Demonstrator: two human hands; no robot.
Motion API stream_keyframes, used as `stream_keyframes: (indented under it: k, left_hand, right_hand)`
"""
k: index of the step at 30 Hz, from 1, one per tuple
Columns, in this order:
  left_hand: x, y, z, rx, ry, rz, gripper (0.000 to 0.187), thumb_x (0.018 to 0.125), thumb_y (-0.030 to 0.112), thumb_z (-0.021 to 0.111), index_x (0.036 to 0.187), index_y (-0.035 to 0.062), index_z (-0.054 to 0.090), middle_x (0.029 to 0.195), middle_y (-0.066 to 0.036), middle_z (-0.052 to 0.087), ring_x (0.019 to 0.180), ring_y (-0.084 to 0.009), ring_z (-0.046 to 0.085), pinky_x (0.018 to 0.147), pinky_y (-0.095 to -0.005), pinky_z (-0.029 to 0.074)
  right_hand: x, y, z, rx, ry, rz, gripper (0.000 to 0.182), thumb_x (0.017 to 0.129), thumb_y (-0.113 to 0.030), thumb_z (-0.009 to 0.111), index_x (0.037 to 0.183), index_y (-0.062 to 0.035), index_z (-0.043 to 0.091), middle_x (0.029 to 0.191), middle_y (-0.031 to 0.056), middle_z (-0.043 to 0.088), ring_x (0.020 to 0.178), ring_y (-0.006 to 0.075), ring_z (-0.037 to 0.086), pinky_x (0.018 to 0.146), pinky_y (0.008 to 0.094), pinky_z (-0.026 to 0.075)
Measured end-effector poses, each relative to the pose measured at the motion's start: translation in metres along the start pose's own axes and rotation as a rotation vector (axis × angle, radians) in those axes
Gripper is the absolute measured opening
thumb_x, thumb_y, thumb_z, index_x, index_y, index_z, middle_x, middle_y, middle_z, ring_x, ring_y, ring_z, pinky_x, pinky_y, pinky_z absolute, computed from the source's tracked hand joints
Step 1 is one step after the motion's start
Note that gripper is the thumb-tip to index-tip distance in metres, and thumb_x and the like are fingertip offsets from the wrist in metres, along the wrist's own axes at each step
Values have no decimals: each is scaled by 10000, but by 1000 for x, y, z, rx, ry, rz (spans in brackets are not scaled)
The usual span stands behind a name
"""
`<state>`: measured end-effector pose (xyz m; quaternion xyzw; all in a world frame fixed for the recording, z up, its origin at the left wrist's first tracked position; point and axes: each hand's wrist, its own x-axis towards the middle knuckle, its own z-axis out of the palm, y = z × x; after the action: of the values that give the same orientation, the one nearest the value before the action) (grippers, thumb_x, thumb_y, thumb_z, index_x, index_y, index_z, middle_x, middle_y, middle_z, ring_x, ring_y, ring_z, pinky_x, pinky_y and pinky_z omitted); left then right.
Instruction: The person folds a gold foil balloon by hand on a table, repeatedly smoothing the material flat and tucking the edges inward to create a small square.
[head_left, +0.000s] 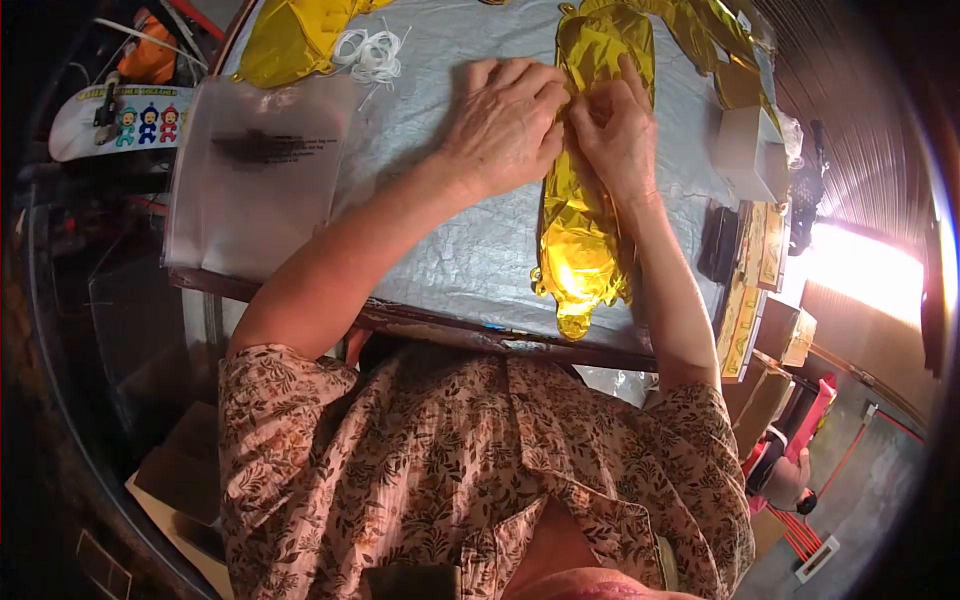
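A long gold foil piece point(582, 240), crinkled and shiny, lies lengthwise on the silvery table cover point(450, 250), its rounded end near the front edge. My left hand point(508, 125) rests at the foil's left edge, its fingers curled with the tips against it; whatever they hold is hidden. On the foil's right side my right hand point(615, 125) has thumb and index finger pinched together over the foil, and what lies between them is too small to make out. Another gold foil piece point(290, 42) lies at the back left, beside a bundle of white string point(372, 55).
Clear plastic bags point(265, 180) lie at the table's left. A white box point(750, 155) and a black object point(718, 243) stand along the right edge. A skateboard deck point(120, 122) is beyond the left side. Another person point(785, 480) is at the far lower right.
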<state>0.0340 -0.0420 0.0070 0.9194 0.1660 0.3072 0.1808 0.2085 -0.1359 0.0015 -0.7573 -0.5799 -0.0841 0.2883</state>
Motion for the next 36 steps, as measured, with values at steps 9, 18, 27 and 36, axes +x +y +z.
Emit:
stream_keyframes:
  k: [9,18,27,36]
  left_hand:
    - [-1,-3,9,19,13,44,354,840,191,691,1169,60,688,1218,-41,635,1211,-212,545,1065,-469,333]
    - [11,5,20,126,26,59,506,937,383,675,1246,-18,665,1369,-65,598,1310,-224,491,1094,-478,298]
    - [10,3,25,169,-56,95,519,936,383,671,1302,16,645,1402,-58,584,1403,-231,439,1113,-546,268]
    - [10,4,21,148,-161,76,511,994,361,602,1370,15,600,1480,-96,541,1462,-271,393,1163,-595,213]
  right_hand:
    - [5,-8,-9,286,64,288,288,907,-88,710,1141,70,656,978,162,724,939,253,697,832,364,551]
    - [3,-3,-29,560,75,477,375,980,-146,666,1279,78,626,930,31,677,836,99,596,785,267,500]
    - [-16,49,-20,76,-68,122,463,1107,-246,434,1485,21,429,1504,250,498,1384,460,455,1178,515,314]
    - [-20,51,-12,-52,-17,36,472,1057,-135,473,1502,10,410,1537,264,448,1390,447,447,1174,524,327]
